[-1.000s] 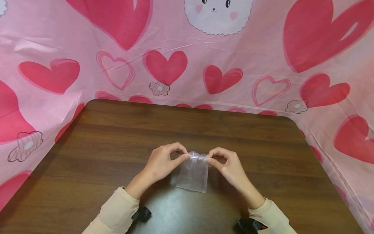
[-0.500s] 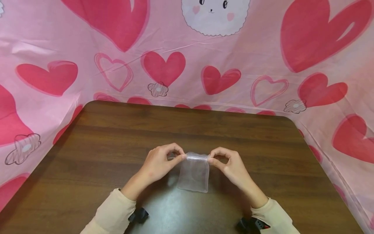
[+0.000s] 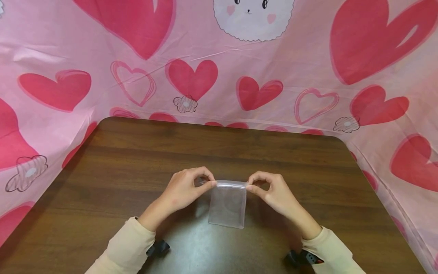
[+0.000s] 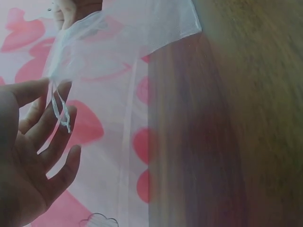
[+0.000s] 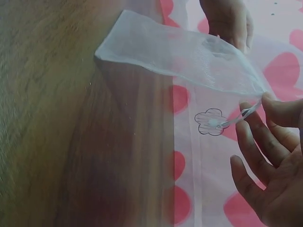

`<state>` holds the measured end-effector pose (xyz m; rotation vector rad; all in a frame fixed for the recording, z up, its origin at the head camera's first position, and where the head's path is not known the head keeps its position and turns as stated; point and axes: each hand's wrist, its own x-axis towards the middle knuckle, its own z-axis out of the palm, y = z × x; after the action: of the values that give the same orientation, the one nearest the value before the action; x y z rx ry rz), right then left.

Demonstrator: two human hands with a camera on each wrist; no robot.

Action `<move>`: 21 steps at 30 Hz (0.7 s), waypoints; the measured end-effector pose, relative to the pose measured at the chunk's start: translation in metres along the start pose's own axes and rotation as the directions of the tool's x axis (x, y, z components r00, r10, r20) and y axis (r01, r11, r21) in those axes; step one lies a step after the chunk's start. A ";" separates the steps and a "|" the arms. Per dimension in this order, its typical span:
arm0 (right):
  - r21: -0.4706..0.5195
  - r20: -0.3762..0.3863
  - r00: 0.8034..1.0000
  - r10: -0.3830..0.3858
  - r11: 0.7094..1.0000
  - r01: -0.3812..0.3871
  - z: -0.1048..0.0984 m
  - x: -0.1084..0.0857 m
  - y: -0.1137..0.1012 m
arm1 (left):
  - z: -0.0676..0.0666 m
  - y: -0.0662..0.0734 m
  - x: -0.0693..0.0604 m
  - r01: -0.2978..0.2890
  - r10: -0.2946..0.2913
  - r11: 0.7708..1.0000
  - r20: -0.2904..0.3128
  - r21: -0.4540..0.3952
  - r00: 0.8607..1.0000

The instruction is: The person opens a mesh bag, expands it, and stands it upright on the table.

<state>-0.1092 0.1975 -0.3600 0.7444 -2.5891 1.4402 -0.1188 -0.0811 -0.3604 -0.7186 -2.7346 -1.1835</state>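
Observation:
A small sheer white mesh pouch hangs flat between the two hands, its top band stretched straight. The left hand pinches the left top corner between thumb and forefinger. At the right top corner, the right hand pinches in the same way. In the left wrist view a white drawstring loop dangles below the pinch of the left hand, whose other fingers are spread. The right wrist view shows another string loop by the fingers of the right hand.
A dark brown wooden table with rounded far corners lies under the hands. Behind it and at both sides hangs a pink cloth printed with red hearts. Black devices are strapped near both cuffs.
The hands have moved slightly apart. The pouch's top, gathered and wrinkled a second ago, is now spread wider and straighter, with both pinches kept.

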 end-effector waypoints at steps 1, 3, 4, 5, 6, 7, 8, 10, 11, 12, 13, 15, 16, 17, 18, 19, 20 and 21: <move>-0.008 0.007 1.000 -0.003 1.000 0.003 0.000 0.001 0.000 | 0.000 0.000 0.000 -0.001 0.001 1.000 0.003 0.003 1.000; -0.023 0.020 1.000 -0.011 1.000 0.012 -0.001 0.001 0.000 | -0.001 -0.001 0.001 -0.003 0.002 1.000 0.011 0.005 1.000; -0.033 0.025 1.000 -0.015 0.999 0.015 -0.002 0.002 0.000 | -0.001 -0.002 0.001 -0.006 0.006 1.000 0.014 0.007 1.000; -0.042 0.031 0.999 -0.019 0.999 0.020 -0.002 0.002 0.000 | -0.001 -0.002 0.001 -0.009 0.009 1.000 0.017 0.010 1.000; -0.050 0.037 0.999 -0.024 0.998 0.025 -0.003 0.002 -0.001 | -0.001 -0.002 0.002 -0.012 0.011 1.000 0.019 0.012 1.000; -0.058 0.044 0.999 -0.028 0.998 0.030 -0.003 0.003 -0.001 | -0.002 -0.002 0.002 -0.016 0.015 1.000 0.021 0.015 1.000; -0.065 0.051 0.998 -0.031 0.997 0.035 -0.004 0.003 -0.002 | -0.002 -0.002 0.002 -0.020 0.019 1.000 0.024 0.019 1.000; -0.088 0.066 0.997 -0.032 0.995 0.038 -0.005 0.004 -0.003 | -0.002 -0.003 0.003 -0.027 0.026 0.999 0.029 0.034 0.999; -0.102 0.072 0.997 -0.029 0.994 0.037 -0.006 0.004 -0.004 | -0.002 -0.003 0.003 -0.030 0.029 0.999 0.032 0.043 0.999; -0.118 0.078 0.997 -0.027 0.992 0.036 -0.006 0.004 -0.005 | -0.003 -0.003 0.003 -0.033 0.032 0.998 0.035 0.052 0.999; -0.135 0.084 0.996 -0.023 0.990 0.035 -0.006 0.005 -0.006 | -0.003 -0.003 0.003 -0.036 0.034 0.998 0.037 0.060 0.999; -0.166 0.090 0.996 -0.016 0.986 0.031 -0.007 0.005 -0.006 | -0.003 -0.003 0.004 -0.039 0.036 0.997 0.042 0.069 0.998; -0.174 0.091 0.996 -0.016 0.984 0.032 -0.007 0.005 -0.006 | -0.004 -0.003 0.003 -0.037 0.034 0.997 0.044 0.066 0.998; -0.178 0.089 0.996 -0.016 0.983 0.032 -0.006 0.005 -0.006 | -0.004 -0.003 0.003 -0.036 0.033 0.998 0.046 0.059 0.998; -0.175 0.086 0.996 -0.017 0.984 0.032 -0.006 0.005 -0.006 | -0.004 -0.003 0.003 -0.031 0.029 0.998 0.048 0.046 0.998; -0.167 0.082 0.996 -0.018 0.985 0.032 -0.005 0.005 -0.006 | -0.003 -0.003 0.003 -0.026 0.025 0.999 0.050 0.029 0.998; -0.155 0.076 0.997 -0.026 0.987 0.037 -0.004 0.004 -0.005 | -0.003 -0.003 0.003 -0.020 0.019 1.000 0.051 0.013 0.999; -0.139 0.067 0.997 -0.031 0.989 0.040 -0.004 0.004 -0.005 | -0.003 -0.003 0.003 -0.014 0.014 1.000 0.051 -0.006 0.999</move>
<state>-0.1113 0.1968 -0.3531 0.8265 -2.6772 1.2285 -0.1236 -0.0837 -0.3602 -0.7785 -2.7635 -1.1865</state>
